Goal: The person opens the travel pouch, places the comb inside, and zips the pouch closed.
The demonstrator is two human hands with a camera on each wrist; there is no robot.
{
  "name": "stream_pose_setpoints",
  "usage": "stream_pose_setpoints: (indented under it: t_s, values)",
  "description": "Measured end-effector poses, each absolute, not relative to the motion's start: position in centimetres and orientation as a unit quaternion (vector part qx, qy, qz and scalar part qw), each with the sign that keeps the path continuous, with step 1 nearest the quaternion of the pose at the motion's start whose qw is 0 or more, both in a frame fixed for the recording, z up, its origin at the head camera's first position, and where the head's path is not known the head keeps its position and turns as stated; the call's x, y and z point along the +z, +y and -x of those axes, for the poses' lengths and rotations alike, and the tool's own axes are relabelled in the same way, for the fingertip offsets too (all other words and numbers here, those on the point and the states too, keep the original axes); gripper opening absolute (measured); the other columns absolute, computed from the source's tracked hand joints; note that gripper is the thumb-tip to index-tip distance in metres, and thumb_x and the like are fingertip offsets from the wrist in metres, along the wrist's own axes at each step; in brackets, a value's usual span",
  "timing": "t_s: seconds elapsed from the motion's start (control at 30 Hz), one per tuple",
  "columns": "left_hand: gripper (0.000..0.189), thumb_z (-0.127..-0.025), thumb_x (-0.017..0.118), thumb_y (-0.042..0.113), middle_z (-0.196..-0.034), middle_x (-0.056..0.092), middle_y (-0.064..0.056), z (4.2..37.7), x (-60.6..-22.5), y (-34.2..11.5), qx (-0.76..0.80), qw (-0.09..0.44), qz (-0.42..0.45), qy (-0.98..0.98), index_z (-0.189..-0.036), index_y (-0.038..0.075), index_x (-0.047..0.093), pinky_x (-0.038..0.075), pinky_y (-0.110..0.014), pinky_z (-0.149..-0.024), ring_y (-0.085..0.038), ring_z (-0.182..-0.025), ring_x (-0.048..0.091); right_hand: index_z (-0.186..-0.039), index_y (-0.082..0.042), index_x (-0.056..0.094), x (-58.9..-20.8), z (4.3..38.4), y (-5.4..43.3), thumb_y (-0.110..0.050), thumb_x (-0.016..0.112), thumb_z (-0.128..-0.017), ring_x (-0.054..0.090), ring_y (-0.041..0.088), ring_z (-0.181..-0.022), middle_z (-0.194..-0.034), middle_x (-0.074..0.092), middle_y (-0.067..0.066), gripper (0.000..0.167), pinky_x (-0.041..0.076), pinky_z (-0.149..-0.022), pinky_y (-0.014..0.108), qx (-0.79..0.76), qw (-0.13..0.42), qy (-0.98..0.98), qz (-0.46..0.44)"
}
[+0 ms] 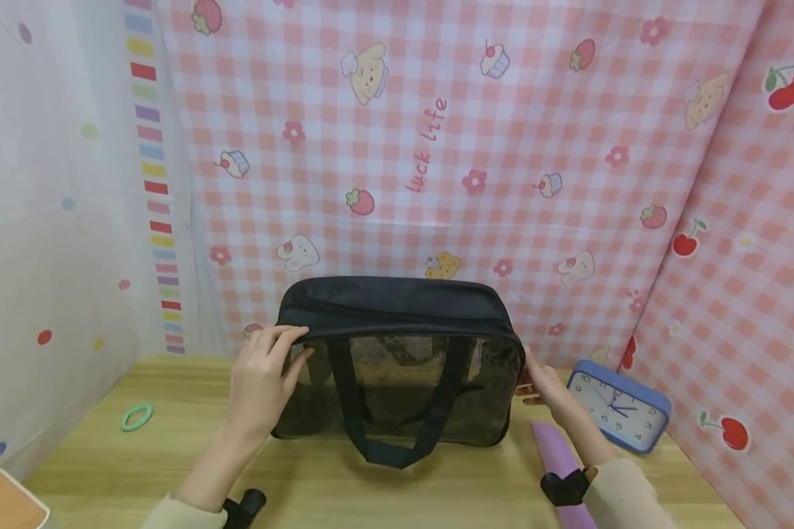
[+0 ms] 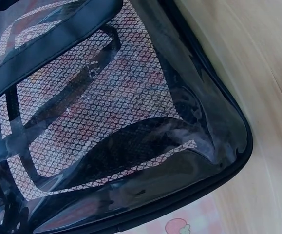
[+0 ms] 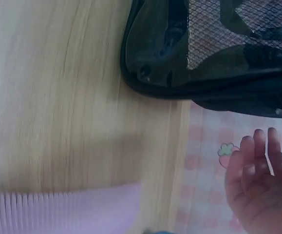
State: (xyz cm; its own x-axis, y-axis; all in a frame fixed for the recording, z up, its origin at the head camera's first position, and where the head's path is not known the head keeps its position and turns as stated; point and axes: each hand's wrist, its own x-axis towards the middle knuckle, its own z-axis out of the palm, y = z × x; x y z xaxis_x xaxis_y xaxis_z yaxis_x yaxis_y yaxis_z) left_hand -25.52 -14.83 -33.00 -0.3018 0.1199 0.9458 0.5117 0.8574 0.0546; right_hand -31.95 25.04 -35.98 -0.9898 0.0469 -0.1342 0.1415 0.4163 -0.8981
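Note:
A black bag (image 1: 397, 389) with see-through panels stands upright on the table, its strap handle (image 1: 389, 454) hanging down in front. At the bag's upper left corner is my left hand (image 1: 262, 375), fingertips on the top edge and thumb apart from them in front of the clear panel. My right hand (image 1: 548, 382) is beside the bag's right side. In the right wrist view, the fingers of that hand extend towards the bag with nothing in them. The left wrist view shows the clear panel and mesh (image 2: 102, 107) close up, without the hand.
A lilac comb (image 3: 63, 209) lies under my right forearm. Right of it stands a blue-framed clock (image 1: 618, 405). Behind the right hand is a small brown pronged item (image 1: 528, 391). A green ring (image 1: 137, 417) lies at left, an orange-topped object (image 1: 6, 503) nearer. Patterned cloth (image 1: 397, 147) hangs behind.

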Motion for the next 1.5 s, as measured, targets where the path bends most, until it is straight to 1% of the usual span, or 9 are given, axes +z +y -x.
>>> stream_pose_setpoints:
  t_s: [0.1,0.27,0.63,0.77,0.87,0.97,1.07,1.27,1.5]
  values:
    - [0.037,-0.065,0.08,0.008,-0.088,0.061,-0.012,25.5,-33.1,-14.7,-0.172,0.56,0.198,-0.785,-0.099,0.004,0.066,0.044,-0.033,-0.058,-0.025,-0.071,0.054,-0.076,-0.009,0.057,-36.8,32.3,24.8,-0.065,0.017,-0.089,0.055,0.007,-0.059,-0.066,0.054,-0.004,0.071,0.049,-0.062,0.026,-0.559,0.08,0.823,-0.062]
    - [0.03,-0.075,0.073,0.019,-0.088,0.06,-0.012,25.4,-33.3,-14.6,-0.176,0.557,0.199,-0.787,-0.1,0.004,0.065,0.044,-0.034,-0.058,-0.025,-0.072,0.053,-0.068,-0.017,0.052,-37.7,32.7,24.6,-0.067,0.014,-0.088,0.049,0.006,-0.053,-0.062,0.051,-0.005,0.065,0.045,-0.059,0.023,-0.589,0.111,0.8,-0.041]
    - [0.034,-0.072,0.076,0.012,-0.09,0.06,-0.012,25.4,-33.6,-14.5,-0.182,0.561,0.192,-0.785,-0.102,0.004,0.064,0.042,-0.033,-0.057,-0.024,-0.071,0.052,-0.062,-0.019,0.042,-35.9,32.3,25.6,-0.03,0.023,-0.096,0.045,0.004,-0.05,-0.055,0.045,-0.009,0.04,0.041,-0.056,0.023,-0.611,0.134,0.78,-0.006]
    - [0.033,-0.088,0.056,0.032,-0.089,0.059,-0.012,25.5,-33.6,-14.7,-0.183,0.564,0.19,-0.783,-0.102,0.004,0.064,0.041,-0.033,-0.056,-0.024,-0.07,0.051,-0.067,-0.017,0.041,-35.2,32.4,25.8,-0.031,0.026,-0.097,0.045,0.006,-0.052,-0.058,0.046,-0.008,0.036,0.041,-0.058,0.024,-0.598,0.132,0.791,0.0]
    - [0.042,-0.092,0.042,0.038,-0.089,0.059,-0.012,25.6,-33.6,-14.8,-0.184,0.566,0.187,-0.782,-0.101,0.004,0.064,0.04,-0.032,-0.055,-0.023,-0.068,0.049,-0.074,-0.016,0.047,-35.1,32.6,25.6,-0.038,0.029,-0.097,0.045,0.005,-0.052,-0.058,0.048,-0.009,0.037,0.042,-0.058,0.024,-0.579,0.127,0.806,-0.006]
    - [0.029,-0.085,0.064,0.027,-0.089,0.059,-0.012,25.6,-33.5,-14.8,-0.182,0.566,0.186,-0.782,-0.101,0.004,0.064,0.04,-0.033,-0.055,-0.024,-0.068,0.049,-0.084,-0.014,0.049,-35.4,32.7,25.4,-0.041,0.03,-0.096,0.045,0.004,-0.053,-0.06,0.048,-0.009,0.036,0.043,-0.058,0.023,-0.565,0.133,0.814,-0.008]
    - [0.034,-0.071,0.076,0.012,-0.089,0.059,-0.011,25.6,-33.5,-14.7,-0.175,0.565,0.187,-0.784,-0.102,0.005,0.064,0.041,-0.032,-0.056,-0.023,-0.069,0.051,-0.087,-0.014,0.048,-36.0,32.7,25.3,-0.042,0.026,-0.097,0.046,0.003,-0.053,-0.06,0.048,-0.009,0.037,0.043,-0.059,0.022,-0.573,0.142,0.807,-0.005]
    - [0.026,-0.084,0.063,0.025,-0.089,0.059,-0.011,25.8,-33.5,-14.6,-0.171,0.573,0.188,-0.779,-0.102,0.006,0.065,0.04,-0.031,-0.055,-0.022,-0.069,0.051,-0.079,-0.019,0.047,-36.7,32.9,25.3,-0.044,0.02,-0.097,0.046,0.001,-0.052,-0.056,0.048,-0.011,0.041,0.043,-0.057,0.02,-0.602,0.156,0.783,0.025]
    - [0.041,-0.063,0.08,0.006,-0.088,0.059,-0.011,25.7,-33.5,-14.6,-0.17,0.584,0.187,-0.772,-0.101,0.005,0.065,0.04,-0.031,-0.052,-0.022,-0.067,0.051,-0.069,-0.017,0.04,-35.8,32.7,26.1,-0.021,0.016,-0.095,0.042,0.006,-0.053,-0.06,0.044,-0.007,0.036,0.037,-0.058,0.024,-0.614,0.161,0.771,0.057]
